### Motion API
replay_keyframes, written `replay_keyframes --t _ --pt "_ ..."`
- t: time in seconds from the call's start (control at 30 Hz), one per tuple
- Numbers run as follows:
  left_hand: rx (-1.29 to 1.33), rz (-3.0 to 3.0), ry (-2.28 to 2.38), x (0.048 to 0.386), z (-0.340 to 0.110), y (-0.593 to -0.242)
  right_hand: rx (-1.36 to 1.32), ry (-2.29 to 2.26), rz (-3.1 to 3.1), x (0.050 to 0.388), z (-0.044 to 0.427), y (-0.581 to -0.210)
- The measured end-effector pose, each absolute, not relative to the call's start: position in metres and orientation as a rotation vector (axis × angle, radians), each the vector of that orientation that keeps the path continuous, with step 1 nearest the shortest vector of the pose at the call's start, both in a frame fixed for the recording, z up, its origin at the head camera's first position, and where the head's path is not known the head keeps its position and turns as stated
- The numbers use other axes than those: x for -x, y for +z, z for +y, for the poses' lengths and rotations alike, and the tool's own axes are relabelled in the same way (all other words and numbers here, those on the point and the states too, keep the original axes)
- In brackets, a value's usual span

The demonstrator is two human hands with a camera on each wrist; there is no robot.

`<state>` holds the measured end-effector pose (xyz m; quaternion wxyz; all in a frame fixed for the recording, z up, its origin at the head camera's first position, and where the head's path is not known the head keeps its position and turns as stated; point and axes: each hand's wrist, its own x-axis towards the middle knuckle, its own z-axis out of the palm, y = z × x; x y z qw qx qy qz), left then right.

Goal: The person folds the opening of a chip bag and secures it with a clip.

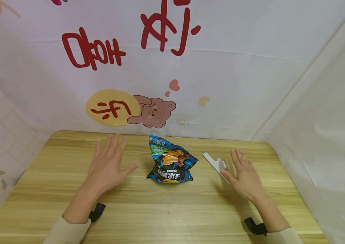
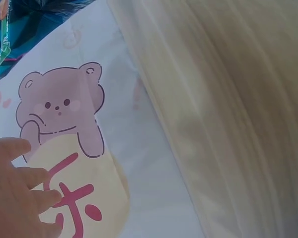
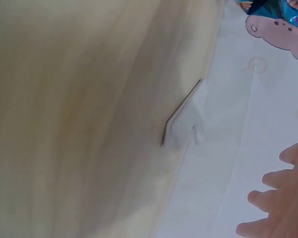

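Observation:
A blue and black snack bag (image 1: 172, 161), its printing upside down, stands on the wooden table between my hands. To its right lies a white clip (image 1: 215, 166) with a long straight edge. My left hand (image 1: 106, 167), fingers spread and straight, is left of the bag and apart from it. My right hand (image 1: 245, 178) also has its fingers extended; its thumb overlaps the clip in the head view, and whether they touch I cannot tell. Both hands hold nothing. The right wrist view shows the clip (image 3: 185, 121) apart from the fingers (image 3: 268, 201).
The wooden table (image 1: 166, 217) ends at a white cloth backdrop (image 1: 236, 112) with red characters and a printed bear (image 1: 155, 113). Cloth walls rise at both sides. A black strap piece sits beside each wrist.

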<state>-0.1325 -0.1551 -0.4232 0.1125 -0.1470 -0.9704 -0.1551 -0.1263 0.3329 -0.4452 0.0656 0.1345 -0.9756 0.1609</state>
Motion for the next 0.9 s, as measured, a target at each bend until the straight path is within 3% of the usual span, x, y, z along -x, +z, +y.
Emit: replay_keyframes --t 0.9 --pt "0.499 -2.498 -0.644 0.136 -0.131 -0.416 -0.453 0.730 -2.679 0.124 0.288 -0.436"
